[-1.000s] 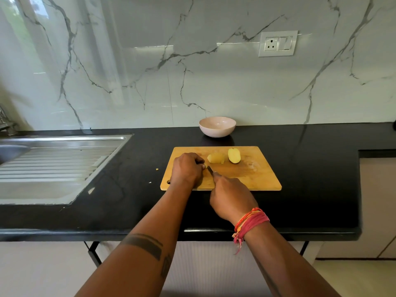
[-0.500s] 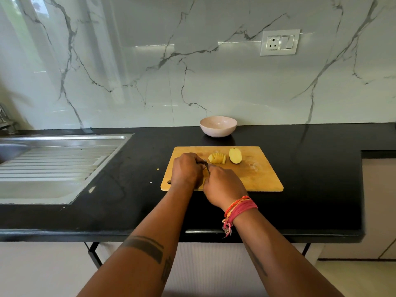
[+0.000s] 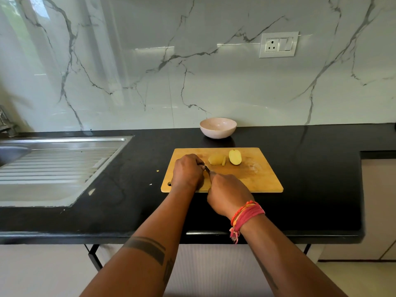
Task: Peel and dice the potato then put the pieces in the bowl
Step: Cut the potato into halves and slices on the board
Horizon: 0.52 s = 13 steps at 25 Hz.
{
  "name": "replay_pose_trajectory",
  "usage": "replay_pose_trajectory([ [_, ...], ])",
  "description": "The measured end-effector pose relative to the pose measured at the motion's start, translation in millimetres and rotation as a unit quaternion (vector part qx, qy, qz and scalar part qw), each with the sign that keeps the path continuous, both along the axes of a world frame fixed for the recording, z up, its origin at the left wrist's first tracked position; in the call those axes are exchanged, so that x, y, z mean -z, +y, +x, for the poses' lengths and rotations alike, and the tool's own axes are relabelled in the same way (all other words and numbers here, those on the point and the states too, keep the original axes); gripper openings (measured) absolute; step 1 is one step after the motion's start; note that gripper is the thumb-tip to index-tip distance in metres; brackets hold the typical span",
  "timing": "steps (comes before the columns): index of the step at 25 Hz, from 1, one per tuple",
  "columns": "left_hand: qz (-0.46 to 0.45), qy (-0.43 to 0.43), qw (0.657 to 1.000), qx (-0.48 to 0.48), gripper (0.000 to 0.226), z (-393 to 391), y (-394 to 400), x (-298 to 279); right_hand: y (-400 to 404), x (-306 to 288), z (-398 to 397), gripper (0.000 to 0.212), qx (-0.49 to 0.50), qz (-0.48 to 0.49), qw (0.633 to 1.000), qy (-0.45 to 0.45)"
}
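Two bare hands work side by side on a wooden cutting board [image 3: 252,181] that lies near the middle of a black counter [image 3: 321,189]. The left hand [image 3: 187,171] rests on the board's left part, its fingers curled down over something; what they cover is hidden beneath the hand. The right hand [image 3: 228,195] sits just beside it, at the board's front edge, fingers clenched around the handle of a knife [image 3: 207,169]. Only a short dark bit of the blade shows, poking out between the two hands and pointing toward the back of the board.

Further back on the board, near its back edge, lie two peeled pieces of potato. The left piece [image 3: 216,160] shows a slice leaning at its right end. The right piece [image 3: 235,157] is a half lying cut side up, just beside the first and apart from both hands.

A pale bowl [image 3: 218,127] stands on the counter behind the board, close to the marble wall [image 3: 192,82]. A steel sink [image 3: 55,168] is set into the counter's left end. A red and orange thread band [image 3: 245,216] circles the right wrist. A white wall socket [image 3: 278,44] is on the wall above and to the right.
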<state>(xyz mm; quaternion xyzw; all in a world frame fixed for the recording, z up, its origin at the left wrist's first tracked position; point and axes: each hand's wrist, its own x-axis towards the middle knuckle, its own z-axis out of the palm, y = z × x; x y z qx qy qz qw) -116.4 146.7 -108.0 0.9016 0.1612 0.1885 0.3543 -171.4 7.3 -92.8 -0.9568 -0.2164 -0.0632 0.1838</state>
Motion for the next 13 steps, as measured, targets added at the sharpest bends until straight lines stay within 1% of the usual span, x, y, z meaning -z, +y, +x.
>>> replay_pose_trajectory([
  [2,-0.004,0.0,1.0,0.001,0.013,-2.2,-0.6,-1.9,-9.5,4.3,-3.9,0.035,-0.001,0.018,1.0,-0.005],
  [5,0.0,0.003,1.0,0.005,0.014,-3.8,-0.1,-2.2,-23.4,4.8,-9.6,0.046,0.002,0.066,0.998,0.013],
  [8,0.001,0.008,1.0,0.014,0.023,-4.9,-0.2,-3.7,-31.6,1.8,-9.0,0.05,0.019,0.106,0.994,0.019],
  [10,0.046,0.03,0.998,0.032,0.036,-2.4,-0.6,-3.1,-32.0,0.2,-3.7,0.05,0.027,0.12,0.992,0.027],
  [12,0.141,0.072,0.986,0.052,0.054,-2.5,-3.2,-2.5,-30.3,-0.7,0.0,0.049,0.033,0.122,0.991,0.044],
  [13,0.175,0.083,0.98,0.054,0.056,-3.5,-4.6,-3.0,-29.6,-1.4,1.0,0.049,0.035,0.121,0.991,0.051],
])
